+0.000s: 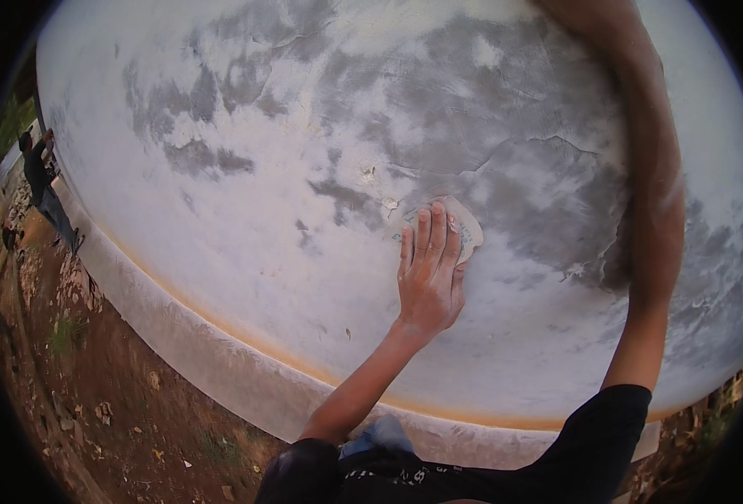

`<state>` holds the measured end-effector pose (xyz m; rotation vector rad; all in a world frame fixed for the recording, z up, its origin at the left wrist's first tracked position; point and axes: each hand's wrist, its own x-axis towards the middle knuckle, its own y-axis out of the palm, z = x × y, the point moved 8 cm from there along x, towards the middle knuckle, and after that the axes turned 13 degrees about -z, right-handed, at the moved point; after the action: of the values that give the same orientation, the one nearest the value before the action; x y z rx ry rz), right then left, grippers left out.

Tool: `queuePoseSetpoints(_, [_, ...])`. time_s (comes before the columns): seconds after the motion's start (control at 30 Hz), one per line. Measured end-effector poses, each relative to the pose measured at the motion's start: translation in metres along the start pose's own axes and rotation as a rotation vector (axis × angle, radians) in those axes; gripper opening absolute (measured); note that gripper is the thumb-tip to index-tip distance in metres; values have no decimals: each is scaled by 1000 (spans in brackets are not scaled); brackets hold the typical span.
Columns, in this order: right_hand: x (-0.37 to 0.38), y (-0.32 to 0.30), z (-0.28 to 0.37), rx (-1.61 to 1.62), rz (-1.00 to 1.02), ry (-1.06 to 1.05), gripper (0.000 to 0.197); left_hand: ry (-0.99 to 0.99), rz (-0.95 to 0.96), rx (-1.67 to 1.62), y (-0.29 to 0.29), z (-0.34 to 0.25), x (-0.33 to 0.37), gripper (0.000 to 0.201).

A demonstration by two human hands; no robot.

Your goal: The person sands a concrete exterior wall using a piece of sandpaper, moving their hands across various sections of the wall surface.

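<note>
My left hand [428,281] lies against a pale wall [245,244], its fingers stretched upward over a piece of sandpaper [469,231]. The sheet is whitish with faint print on its back, has a rounded edge, and is pinned between the fingers and the wall. Around it the surface is patchy white and grey, with a crack and a few small chips above the fingertips. My right arm [658,185] reaches high along the right side; only the wrist end of my right hand [590,15] shows at the top edge, and its fingers are out of the picture.
A light concrete ledge [212,365] runs along the foot of the wall, beneath an orange-brown stained line. Reddish soil [144,412] with stones, litter and tufts of grass lies to the left. Another person [44,189] in dark clothes stands at the wall's far left end.
</note>
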<state>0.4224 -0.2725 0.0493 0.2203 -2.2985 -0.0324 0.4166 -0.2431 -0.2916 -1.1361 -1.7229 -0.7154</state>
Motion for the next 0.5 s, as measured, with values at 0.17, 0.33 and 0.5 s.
queuePoseSetpoints(0.17, [-4,-7,-16,-33,1,-36,43,-46,77,-42,25,4,-80,57])
queuePoseSetpoints(0.33, [-4,-11,-16,-72,28,-30,45,46,33,-94,27,-31,-11,59])
queuePoseSetpoints(0.5, [-1,4,0,21,-12,0,45,73,32,10,4,-7,-3,58])
